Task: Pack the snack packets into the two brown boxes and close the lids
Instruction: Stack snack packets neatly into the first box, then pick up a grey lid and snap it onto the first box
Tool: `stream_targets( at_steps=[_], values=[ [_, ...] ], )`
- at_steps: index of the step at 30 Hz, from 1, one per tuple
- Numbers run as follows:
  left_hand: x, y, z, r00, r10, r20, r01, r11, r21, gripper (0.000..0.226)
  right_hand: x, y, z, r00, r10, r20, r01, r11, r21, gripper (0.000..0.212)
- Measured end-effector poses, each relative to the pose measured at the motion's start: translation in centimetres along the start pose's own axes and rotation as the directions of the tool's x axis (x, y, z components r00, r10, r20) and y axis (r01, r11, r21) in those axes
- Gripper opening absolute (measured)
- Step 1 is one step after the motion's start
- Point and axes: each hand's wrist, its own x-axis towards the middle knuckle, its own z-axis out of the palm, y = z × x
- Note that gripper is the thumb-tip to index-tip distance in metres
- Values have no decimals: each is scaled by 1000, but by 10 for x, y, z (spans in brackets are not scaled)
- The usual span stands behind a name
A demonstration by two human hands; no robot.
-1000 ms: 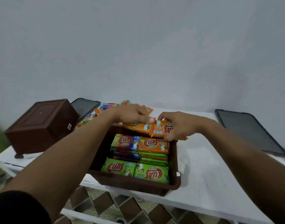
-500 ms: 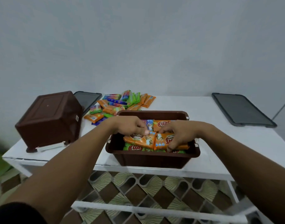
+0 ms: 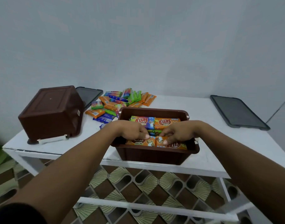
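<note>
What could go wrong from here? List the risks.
1. The orange packets held by the left hand and right hand fill the open brown box to its rim; a lid might not shut.
2. It stands near the front edge of the table; pushing down could tip it.
3. Loose packets lie outside, and the second box lies upside down.

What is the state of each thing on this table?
Front box: open, upright, nearly full.
Left box: turned upside down.
Left lid: off, flat on table.
Right lid: off, flat on table.
Loose packets: piled behind front box.
Left hand: holds orange packet in front box.
Right hand: holds second orange packet.
</note>
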Motion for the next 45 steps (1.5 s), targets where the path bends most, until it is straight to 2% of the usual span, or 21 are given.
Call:
stream_targets(
  at_steps=[5,11,13,16,18,20,22,25,29,34,40,42,43,44,45],
  values=[
    [-3,11,-2,995,-81,63,81,997,-2,48,2,-3,7,1000,-2,16,3,999,-35,49],
    [0,11,-2,994,-90,66,91,996,-11,47,-1,-3,12,1000,-7,-7,7,998,-61,53],
    [0,9,-6,998,-55,28,56,998,-35,43,-2,-2,10,999,-13,-34,13,1000,4,60],
    [0,13,-21,985,39,-166,-69,981,-179,24,-10,4,3,982,-58,-182,93,977,192,53],
    [2,21,-33,944,76,-322,-155,961,-228,12,-21,9,-4,935,-57,-351,142,965,221,35],
    [8,34,-45,883,107,-456,-220,955,-202,8,-31,17,-11,854,-42,-518,197,948,249,17],
    [19,49,-53,832,125,-541,-281,935,-217,7,-41,31,-18,778,-6,-629,249,921,300,9],
    [39,73,-59,780,152,-606,-341,917,-209,5,-54,57,-28,704,47,-708,285,895,342,6],
    [80,108,-64,794,152,-589,-373,886,-275,21,-66,101,-32,631,112,-768,321,863,390,4],
    [154,167,-71,832,129,-539,-375,847,-377,25,-73,182,-40,647,173,-742,304,834,460,6],
    [247,237,-85,868,146,-475,-343,867,-361,22,-86,292,-51,710,288,-642,153,827,540,4],
    [276,254,-91,869,136,-475,-340,862,-375,24,-87,321,-43,674,404,-618,123,764,633,5],
    [290,263,-93,870,134,-474,-339,862,-378,24,-86,336,-35,652,478,-589,149,681,717,5],
    [304,270,-96,872,131,-471,-336,861,-382,25,-84,348,-27,648,552,-525,210,533,820,6],
    [318,276,-98,876,126,-465,-330,860,-389,25,-83,357,-18,666,605,-436,278,341,898,7]
  ],
)
